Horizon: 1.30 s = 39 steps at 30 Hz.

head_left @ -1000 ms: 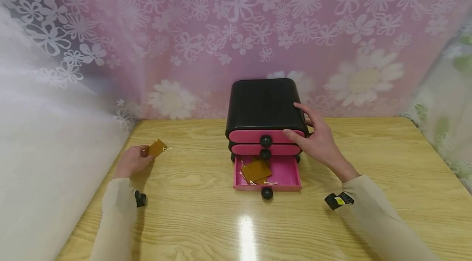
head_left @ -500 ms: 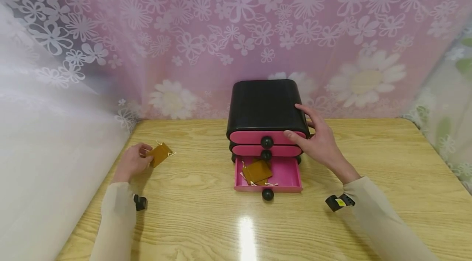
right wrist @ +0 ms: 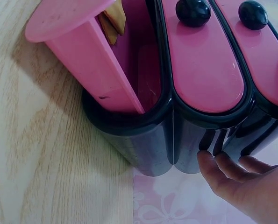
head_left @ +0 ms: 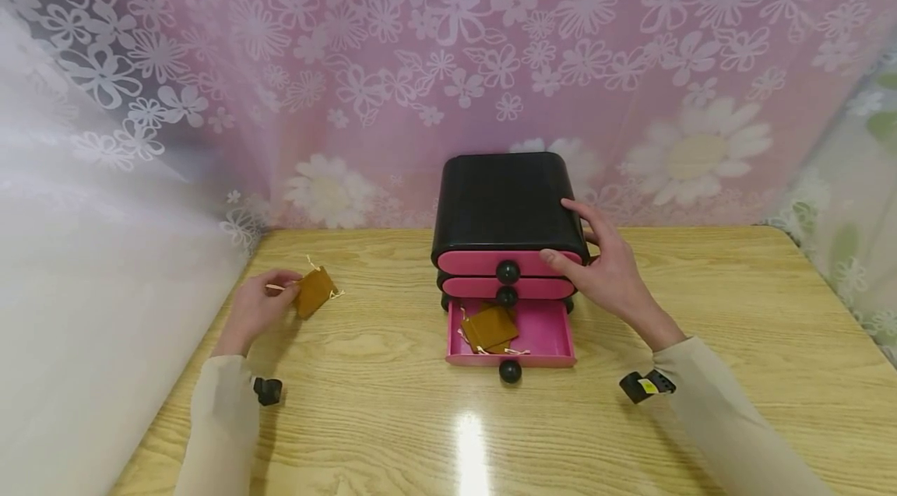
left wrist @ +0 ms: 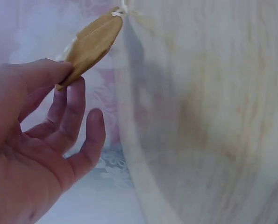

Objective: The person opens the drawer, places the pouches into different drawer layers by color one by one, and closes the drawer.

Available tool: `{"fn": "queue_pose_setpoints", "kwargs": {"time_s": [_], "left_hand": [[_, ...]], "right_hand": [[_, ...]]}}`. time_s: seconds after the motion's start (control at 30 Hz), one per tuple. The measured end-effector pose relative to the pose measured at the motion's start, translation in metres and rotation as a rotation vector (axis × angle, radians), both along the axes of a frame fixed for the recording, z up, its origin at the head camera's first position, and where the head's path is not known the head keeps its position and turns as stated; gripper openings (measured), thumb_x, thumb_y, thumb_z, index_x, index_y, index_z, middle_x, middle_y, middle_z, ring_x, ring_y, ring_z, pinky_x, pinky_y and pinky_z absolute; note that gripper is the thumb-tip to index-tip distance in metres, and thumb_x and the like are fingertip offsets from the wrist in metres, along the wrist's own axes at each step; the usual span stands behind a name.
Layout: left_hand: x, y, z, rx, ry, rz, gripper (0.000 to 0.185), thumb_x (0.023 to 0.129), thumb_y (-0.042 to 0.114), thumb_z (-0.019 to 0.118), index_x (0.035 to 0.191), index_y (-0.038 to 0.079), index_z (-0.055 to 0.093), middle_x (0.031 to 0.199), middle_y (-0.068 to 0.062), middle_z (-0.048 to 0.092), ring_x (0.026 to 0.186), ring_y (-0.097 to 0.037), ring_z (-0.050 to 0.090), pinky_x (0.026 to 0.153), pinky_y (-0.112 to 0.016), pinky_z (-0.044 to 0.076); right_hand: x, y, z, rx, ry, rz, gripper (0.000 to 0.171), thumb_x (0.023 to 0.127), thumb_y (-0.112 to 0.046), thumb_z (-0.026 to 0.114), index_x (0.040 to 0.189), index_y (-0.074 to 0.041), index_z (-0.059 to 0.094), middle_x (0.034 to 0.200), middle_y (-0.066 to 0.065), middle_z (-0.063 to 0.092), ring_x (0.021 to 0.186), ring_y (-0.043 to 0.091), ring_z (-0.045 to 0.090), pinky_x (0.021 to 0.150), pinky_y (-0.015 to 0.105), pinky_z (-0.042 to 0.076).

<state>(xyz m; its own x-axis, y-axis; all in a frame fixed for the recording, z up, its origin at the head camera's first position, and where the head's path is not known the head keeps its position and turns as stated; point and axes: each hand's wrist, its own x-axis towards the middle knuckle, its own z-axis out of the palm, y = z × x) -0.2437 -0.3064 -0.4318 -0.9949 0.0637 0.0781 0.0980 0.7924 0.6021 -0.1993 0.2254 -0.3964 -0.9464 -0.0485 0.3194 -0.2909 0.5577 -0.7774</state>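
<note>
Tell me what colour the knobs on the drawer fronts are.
Black, round knobs on pink drawer fronts. The right wrist view shows them best.

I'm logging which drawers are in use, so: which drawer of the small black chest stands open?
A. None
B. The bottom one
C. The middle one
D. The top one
B: the bottom drawer is pulled out with a brown pouch lying in it, while the two pink drawers above sit flush in the chest.
</note>
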Motion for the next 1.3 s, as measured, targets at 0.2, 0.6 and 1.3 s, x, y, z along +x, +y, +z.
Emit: {"fn": "queue_pose_setpoints", "kwargs": {"time_s": [0.2, 0.6, 1.3], "left_hand": [[0.004, 0.012, 0.011, 0.032, 0.053, -0.075, 0.024, 0.102, 0.019, 0.062, 0.120, 0.007, 0.072, 0.115, -0.020, 0.071, 0.106, -0.041, 0.071, 0.076, -0.031, 0.056], [0.020, 0.049, 0.030, 0.179, 0.036, -0.182, 0.019, 0.101, 0.017, 0.065, 0.117, 0.010, 0.073, 0.114, -0.014, 0.072, 0.098, -0.030, 0.073, 0.074, -0.026, 0.056], [0.038, 0.101, 0.039, 0.339, 0.068, -0.353, 0.014, 0.099, 0.016, 0.068, 0.111, 0.016, 0.075, 0.114, -0.006, 0.074, 0.093, -0.017, 0.073, 0.082, -0.027, 0.059]], "right_hand": [[0.001, 0.000, 0.001, -0.003, -0.007, 0.001, 0.075, 0.092, -0.034, 0.076, 0.157, -0.037, 0.037, 0.163, 0.013, 0.034, 0.130, 0.049, 0.054, 0.069, 0.019, 0.056], [0.003, -0.002, -0.001, 0.013, 0.018, -0.020, 0.076, 0.092, -0.034, 0.076, 0.157, -0.036, 0.038, 0.162, 0.014, 0.035, 0.130, 0.052, 0.054, 0.085, 0.061, 0.058], [0.001, -0.001, 0.000, -0.003, 0.006, -0.009, 0.075, 0.092, -0.034, 0.077, 0.156, -0.037, 0.038, 0.160, 0.014, 0.038, 0.130, 0.050, 0.055, 0.073, 0.041, 0.064]]}}
